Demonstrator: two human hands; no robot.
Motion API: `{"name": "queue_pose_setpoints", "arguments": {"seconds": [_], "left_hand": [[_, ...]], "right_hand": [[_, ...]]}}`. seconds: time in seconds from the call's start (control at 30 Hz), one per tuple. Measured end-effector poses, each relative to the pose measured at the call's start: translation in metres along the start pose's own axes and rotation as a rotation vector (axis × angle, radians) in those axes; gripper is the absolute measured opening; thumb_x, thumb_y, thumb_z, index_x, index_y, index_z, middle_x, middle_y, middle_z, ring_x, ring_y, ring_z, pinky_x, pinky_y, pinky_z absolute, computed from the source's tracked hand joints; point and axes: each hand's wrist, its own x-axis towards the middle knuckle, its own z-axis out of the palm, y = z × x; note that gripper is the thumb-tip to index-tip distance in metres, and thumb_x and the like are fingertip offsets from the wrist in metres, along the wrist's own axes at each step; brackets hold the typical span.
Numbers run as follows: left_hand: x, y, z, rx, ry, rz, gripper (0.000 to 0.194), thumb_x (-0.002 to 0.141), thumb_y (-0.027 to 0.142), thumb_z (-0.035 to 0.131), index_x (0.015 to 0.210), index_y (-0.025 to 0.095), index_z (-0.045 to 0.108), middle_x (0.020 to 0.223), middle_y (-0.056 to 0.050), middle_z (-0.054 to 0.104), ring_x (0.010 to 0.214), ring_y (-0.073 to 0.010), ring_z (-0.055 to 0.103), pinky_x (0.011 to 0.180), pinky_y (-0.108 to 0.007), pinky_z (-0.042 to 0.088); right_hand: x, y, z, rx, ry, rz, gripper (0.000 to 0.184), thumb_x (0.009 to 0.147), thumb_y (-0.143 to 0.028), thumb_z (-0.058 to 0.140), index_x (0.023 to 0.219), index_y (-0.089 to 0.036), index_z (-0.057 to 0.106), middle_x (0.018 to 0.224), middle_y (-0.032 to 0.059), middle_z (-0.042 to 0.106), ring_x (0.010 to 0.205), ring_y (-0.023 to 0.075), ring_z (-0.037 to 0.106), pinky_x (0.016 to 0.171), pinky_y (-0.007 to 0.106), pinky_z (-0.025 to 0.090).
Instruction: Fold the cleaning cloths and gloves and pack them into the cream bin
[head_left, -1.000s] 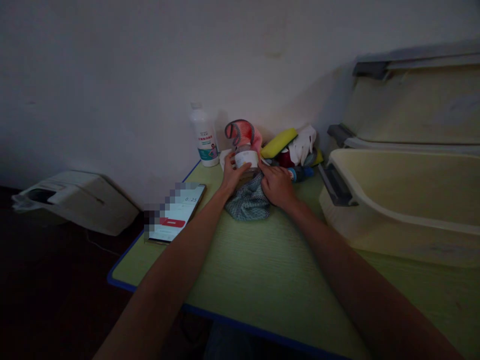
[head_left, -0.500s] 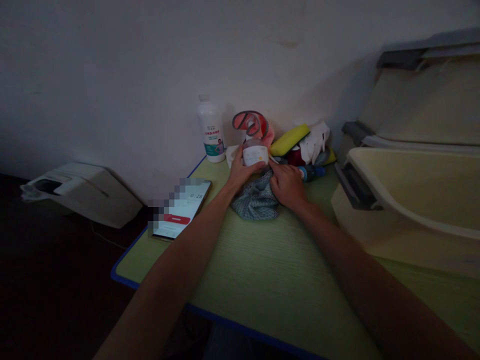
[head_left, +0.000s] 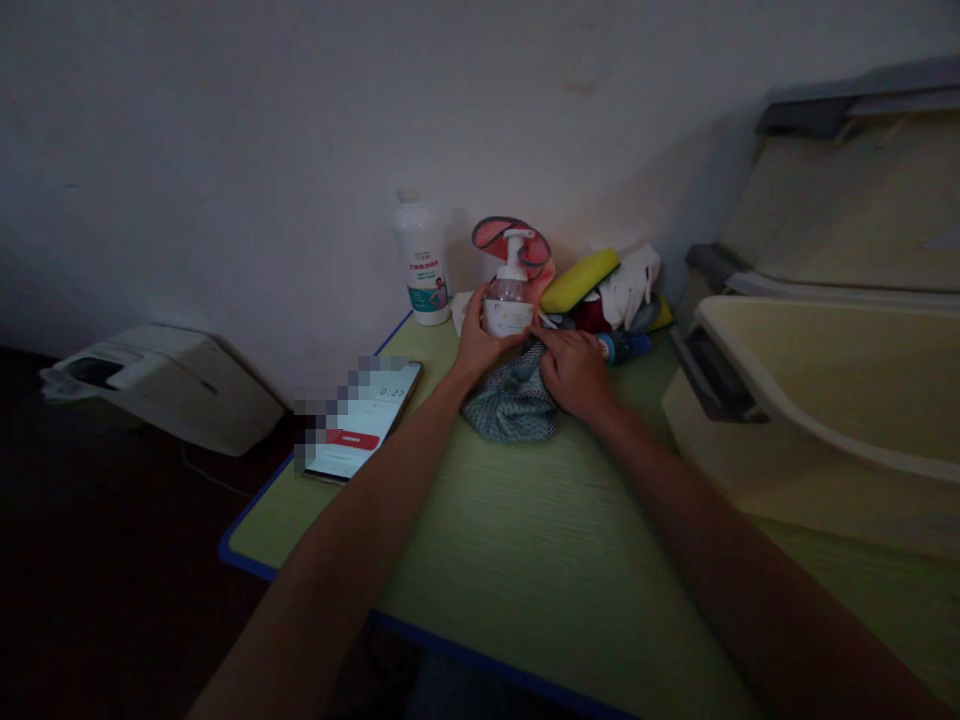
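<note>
Between my left hand [head_left: 481, 345] and right hand [head_left: 579, 372], one clear, white-topped plastic pump bottle [head_left: 508, 318] is upright; the left clasps it, the right's hold I cannot tell.

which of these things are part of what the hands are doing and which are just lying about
Seemingly in use:
pump bottle, gripped by the left hand, with the right hand's fingertips at its side
grey cloth, perhaps, lying close by the hands

Apparently just lying about:
white bottle
phone
pink cloth
yellow sponge
open cream box
</note>
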Motion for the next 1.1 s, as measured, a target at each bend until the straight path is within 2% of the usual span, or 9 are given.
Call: {"name": "queue_pose_setpoints", "arguments": {"seconds": [0.1, 0.3, 0.4, 0.5, 0.63, 0.77, 1.1], "left_hand": [[0.0, 0.0, -0.001, -0.021, -0.012, -0.006, 0.094, 0.046, 0.017, 0.083, 0.128, 0.016, 0.038, 0.134, -0.014, 0.043, 0.122, -0.0292, 0.043, 0.103, -0.04, 0.036], [-0.001, -0.001, 0.0, -0.055, 0.003, -0.062, 0.093, 0.045, 0.016, 0.083, 0.127, 0.023, 0.038, 0.133, -0.01, 0.044, 0.122, -0.0267, 0.044, 0.101, -0.04, 0.038], [-0.001, 0.0, 0.0, -0.099, 0.017, -0.13, 0.093, 0.05, 0.016, 0.081, 0.13, 0.022, 0.035, 0.132, -0.011, 0.046, 0.12, -0.0269, 0.046, 0.1, -0.041, 0.04], [0.0, 0.003, -0.001, -0.144, 0.028, -0.215, 0.089, 0.057, 0.016, 0.077, 0.133, 0.025, 0.032, 0.132, -0.009, 0.048, 0.118, -0.0261, 0.049, 0.098, -0.043, 0.042], [0.0, 0.008, -0.002, -0.212, 0.036, -0.286, 0.089, 0.059, 0.012, 0.074, 0.135, 0.024, 0.03, 0.129, -0.009, 0.051, 0.114, -0.0255, 0.054, 0.097, -0.042, 0.044], [0.0, 0.011, -0.001, -0.272, 0.049, -0.304, 0.089, 0.059, 0.012, 0.073, 0.136, 0.021, 0.029, 0.129, -0.01, 0.05, 0.115, -0.0255, 0.053, 0.099, -0.041, 0.043], [0.0, 0.009, -0.001, -0.316, 0.042, -0.316, 0.08, 0.064, 0.016, 0.071, 0.134, 0.025, 0.034, 0.134, -0.006, 0.047, 0.125, -0.0247, 0.044, 0.104, -0.04, 0.037]], "right_hand": [[0.0, 0.001, 0.001, 0.021, 0.02, -0.01, 0.045, 0.076, -0.01, 0.039, 0.116, -0.012, 0.06, 0.106, 0.0102, 0.068, 0.096, 0.0244, 0.059, 0.088, 0.04, 0.038], [0.0, 0.001, 0.002, 0.028, 0.027, -0.011, 0.044, 0.077, -0.01, 0.039, 0.116, -0.013, 0.06, 0.105, 0.0096, 0.068, 0.096, 0.0239, 0.059, 0.087, 0.04, 0.038], [-0.001, 0.001, 0.001, 0.027, 0.029, -0.004, 0.043, 0.077, -0.011, 0.04, 0.114, -0.014, 0.061, 0.104, 0.0096, 0.069, 0.096, 0.0244, 0.059, 0.086, 0.04, 0.039], [-0.001, 0.0, 0.001, 0.029, 0.026, -0.001, 0.042, 0.077, -0.011, 0.04, 0.113, -0.014, 0.062, 0.104, 0.0097, 0.069, 0.096, 0.0249, 0.059, 0.086, 0.039, 0.039], [-0.001, 0.0, 0.0, 0.028, 0.014, 0.011, 0.042, 0.077, -0.011, 0.04, 0.113, -0.013, 0.062, 0.105, 0.0102, 0.068, 0.097, 0.0252, 0.058, 0.087, 0.04, 0.038], [0.0, -0.001, 0.0, 0.027, 0.003, 0.012, 0.042, 0.077, -0.011, 0.039, 0.113, -0.011, 0.062, 0.104, 0.0107, 0.068, 0.096, 0.0251, 0.059, 0.087, 0.04, 0.038], [-0.001, 0.0, 0.0, 0.021, 0.002, 0.012, 0.042, 0.078, -0.012, 0.038, 0.113, -0.011, 0.062, 0.106, 0.0111, 0.068, 0.097, 0.0253, 0.058, 0.088, 0.039, 0.037]]}}
